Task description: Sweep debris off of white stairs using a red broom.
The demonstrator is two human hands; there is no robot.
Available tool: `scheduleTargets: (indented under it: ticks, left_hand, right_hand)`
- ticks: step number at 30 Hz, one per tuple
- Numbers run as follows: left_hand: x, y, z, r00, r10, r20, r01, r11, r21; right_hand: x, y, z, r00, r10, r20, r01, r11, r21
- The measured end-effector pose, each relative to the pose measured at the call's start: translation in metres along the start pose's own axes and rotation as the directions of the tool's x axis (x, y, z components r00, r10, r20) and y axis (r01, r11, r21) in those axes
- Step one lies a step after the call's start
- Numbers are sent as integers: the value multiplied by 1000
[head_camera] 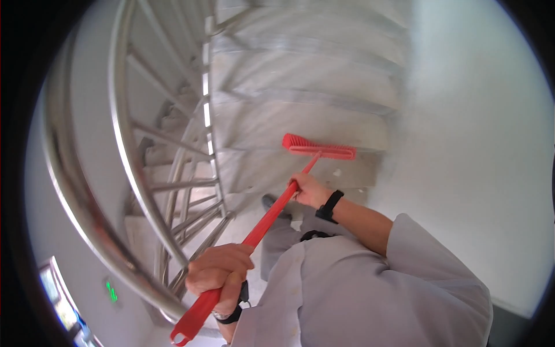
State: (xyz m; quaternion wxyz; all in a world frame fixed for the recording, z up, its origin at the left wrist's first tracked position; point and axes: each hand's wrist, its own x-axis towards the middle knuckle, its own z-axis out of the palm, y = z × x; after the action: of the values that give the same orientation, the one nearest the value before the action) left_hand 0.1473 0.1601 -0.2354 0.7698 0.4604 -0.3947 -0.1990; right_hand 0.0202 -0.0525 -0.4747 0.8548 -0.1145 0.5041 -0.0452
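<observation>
A red broom slants across the view from lower left to upper centre. My left hand [220,275] is closed around the upper part of its red handle [271,215], near the end with the hanging hole. Farther down the handle, my right hand [308,189] grips it close to the head. The red broom head [323,149] lies across the edge of a pale stair step [303,123], its bristles turned towards the steps at the top of the view. Small light bits [337,172] are on the step below the head. Both wrists wear black bands.
Curved metal handrails [121,130] with bars run along the left of the stairs. More steps [164,156] show beyond the bars. A pale wall [468,152] borders the right side. My dark shoe [269,201] is on the stairs, below the broom head in the view.
</observation>
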Motion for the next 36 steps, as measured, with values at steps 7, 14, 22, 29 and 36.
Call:
scheduleTargets:
  ticks: [7,14,22,29,36]
  left_hand:
    - [61,23,30,935,280,218,-292,956,25]
    - [41,-67,97,939,143,313,-161,986,35]
    - [4,-134,186,928,197,315,-211,977,10]
    - [-133,-171,247,931,262,253,-320,921,222]
    - [-235,-210,274,849,159,504,-202,979,32]
  right_hand:
    - [-42,-47,15,946,-315,-80,321,944,72]
    - [44,-112,-26,944,-321,-75,327,890,316]
    - [51,-139,-159,898,-431,-88,440,872,213]
    - [23,-153,-284,740,-673,-20,669,738,-90]
    - [-11,-124,-413,623,-754,210,782,611,-123]
